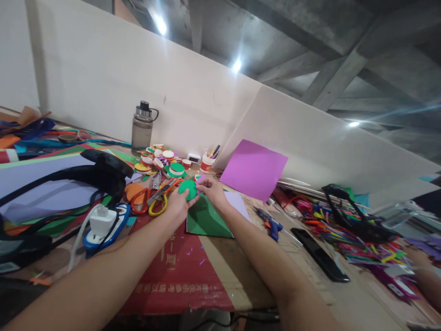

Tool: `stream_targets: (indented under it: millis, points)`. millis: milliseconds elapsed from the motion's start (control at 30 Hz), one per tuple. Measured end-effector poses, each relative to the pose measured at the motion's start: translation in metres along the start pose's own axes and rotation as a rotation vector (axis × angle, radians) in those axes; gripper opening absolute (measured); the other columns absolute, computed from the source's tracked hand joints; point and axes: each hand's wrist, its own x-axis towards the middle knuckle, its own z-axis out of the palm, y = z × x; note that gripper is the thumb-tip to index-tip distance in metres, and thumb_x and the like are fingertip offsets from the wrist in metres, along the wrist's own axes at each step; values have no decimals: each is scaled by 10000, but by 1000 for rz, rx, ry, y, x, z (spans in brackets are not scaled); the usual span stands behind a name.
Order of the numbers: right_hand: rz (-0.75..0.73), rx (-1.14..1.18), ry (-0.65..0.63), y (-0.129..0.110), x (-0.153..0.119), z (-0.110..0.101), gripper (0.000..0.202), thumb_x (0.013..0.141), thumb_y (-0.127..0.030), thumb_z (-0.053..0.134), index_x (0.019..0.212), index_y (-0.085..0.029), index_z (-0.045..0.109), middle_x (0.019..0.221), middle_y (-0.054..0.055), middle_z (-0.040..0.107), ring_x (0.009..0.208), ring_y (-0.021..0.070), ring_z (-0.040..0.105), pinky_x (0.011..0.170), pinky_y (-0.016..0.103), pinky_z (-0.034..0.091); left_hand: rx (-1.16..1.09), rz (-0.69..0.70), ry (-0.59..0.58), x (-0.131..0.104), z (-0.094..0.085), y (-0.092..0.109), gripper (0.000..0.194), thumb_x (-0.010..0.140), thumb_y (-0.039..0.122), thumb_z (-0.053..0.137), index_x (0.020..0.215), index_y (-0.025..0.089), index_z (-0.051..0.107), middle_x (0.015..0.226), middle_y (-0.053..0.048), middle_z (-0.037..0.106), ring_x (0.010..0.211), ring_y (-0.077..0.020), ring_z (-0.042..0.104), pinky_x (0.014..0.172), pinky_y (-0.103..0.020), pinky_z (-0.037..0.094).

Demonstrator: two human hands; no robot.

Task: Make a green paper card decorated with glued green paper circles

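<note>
My left hand (pixel 179 206) is closed on a round green paper piece (pixel 187 187), its thumb lying on the face. At the right edge of that disc, my right hand (pixel 212 192) pinches a small purple paper piece (pixel 200 179). Both hands are above a dark green sheet (pixel 206 220), which lies partly over a pale lilac sheet (pixel 237 202). Scissors with a red and a yellow handle (pixel 158 206) lie just left of my left hand. Behind the hands, a green paper hat (pixel 177 169) with a white band stands among several small paper pieces.
A water bottle (pixel 142 128) and a pen cup (pixel 207 162) stand by the white wall panel. A purple sheet (pixel 253 170) leans there. On the right lie a glue gun (pixel 270 223) and a phone (pixel 319 253); a power strip (pixel 121 220) is left. Another person's arm (pixel 425 271) shows far right.
</note>
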Motion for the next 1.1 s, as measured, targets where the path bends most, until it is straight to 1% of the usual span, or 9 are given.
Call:
stream_targets:
  millis: [133, 233, 400, 633, 767, 833, 933, 1000, 1100]
  points:
    - [-27, -71, 108, -2, 19, -9, 246, 684, -358, 681, 825, -167, 615, 704, -2, 654, 601, 115, 607, 567, 223, 461, -2, 16, 31, 0, -2, 0, 182, 779, -22, 560, 794, 157, 590, 803, -20, 668, 707, -124, 639, 804, -417, 604]
    - [-47, -296, 199, 0, 43, -17, 208, 744, -315, 632, 872, -152, 624, 773, 22, 685, 643, 119, 625, 598, 223, 483, -8, 15, 28, 2, -4, -2, 199, 745, -26, 593, 818, 159, 603, 774, -19, 663, 695, -129, 641, 748, -379, 616]
    - [-45, -526, 218, 8, 74, -20, 190, 765, -284, 638, 892, -148, 680, 806, 42, 710, 732, 147, 647, 705, 255, 498, 44, 23, -5, 5, -6, -3, 229, 692, -15, 657, 834, 160, 617, 832, -40, 685, 695, -147, 653, 634, -311, 613]
    - [-61, -664, 155, 7, 81, -13, 108, 768, -190, 650, 834, -170, 733, 858, 63, 739, 837, 163, 658, 839, 265, 468, 63, 36, -41, 5, -6, 0, 263, 660, -17, 694, 855, 150, 635, 869, -53, 699, 697, -155, 660, 577, -266, 594]
    - [-103, -670, 164, -4, 70, -12, 184, 842, -283, 598, 921, -172, 722, 997, 87, 724, 956, 178, 639, 884, 269, 451, 74, 25, -61, 3, -5, 1, 242, 652, -17, 703, 825, 140, 642, 876, -61, 704, 695, -153, 661, 582, -256, 590]
    - [-113, -614, 160, -11, 55, -11, 309, 926, -361, 456, 962, -178, 701, 978, 74, 719, 896, 157, 645, 826, 253, 469, 83, 25, -58, 3, -4, 1, 237, 648, -21, 702, 809, 140, 638, 859, -56, 704, 685, -148, 658, 581, -253, 589]
    - [-78, -326, 67, -18, 22, -11, 473, 966, -444, 273, 1022, -171, 655, 924, 64, 701, 733, 134, 636, 676, 243, 484, 95, 33, -54, 2, -2, 2, 240, 654, -34, 685, 811, 139, 632, 817, -42, 698, 659, -136, 648, 571, -245, 583]
    - [-124, -290, 9, -21, -1, -12, 324, 894, -419, 463, 984, -175, 657, 882, 40, 686, 729, 139, 614, 678, 255, 481, 102, 18, -100, 1, 1, 3, 268, 649, -55, 668, 838, 132, 636, 811, -40, 700, 654, -132, 651, 594, -244, 584]
    - [-187, -301, 68, -21, -26, -18, 185, 751, -289, 637, 893, -174, 660, 798, 9, 664, 717, 140, 580, 724, 275, 469, 60, -63, -229, -3, 7, 4, 216, 717, 0, 636, 886, 135, 630, 840, -43, 712, 704, -142, 673, 704, -296, 600]
